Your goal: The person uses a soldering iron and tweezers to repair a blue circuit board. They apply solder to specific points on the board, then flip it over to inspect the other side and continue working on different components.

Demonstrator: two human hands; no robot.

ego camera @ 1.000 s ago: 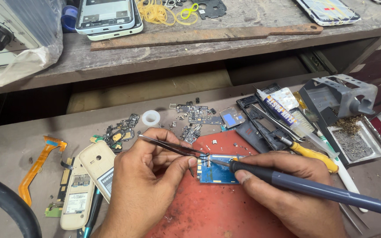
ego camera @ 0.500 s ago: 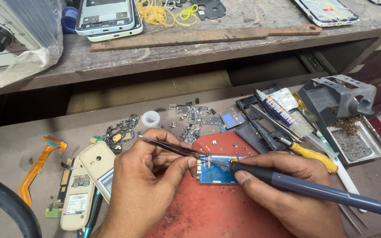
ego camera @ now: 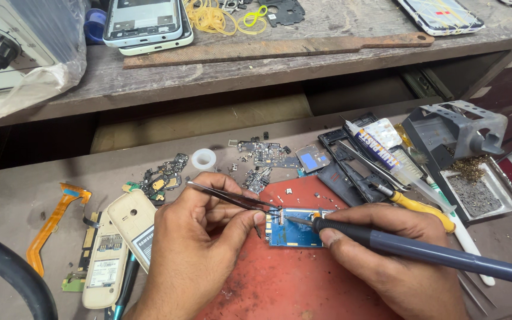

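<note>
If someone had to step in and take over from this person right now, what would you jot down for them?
Left hand: pinches tweezers, tips at the top left corner of the blue circuit board.
Right hand: grips the soldering iron, tip on the board close to the tweezer tips.
Board lies flat on the red mat.
Done: cannot tell whether the joint is made.
Left: judging by the tools, probably finishing that joint, then lifting both away.
Nearby: loose phone parts behind, cream phone shell to the left, yellow-handled tool to the right.
</note>
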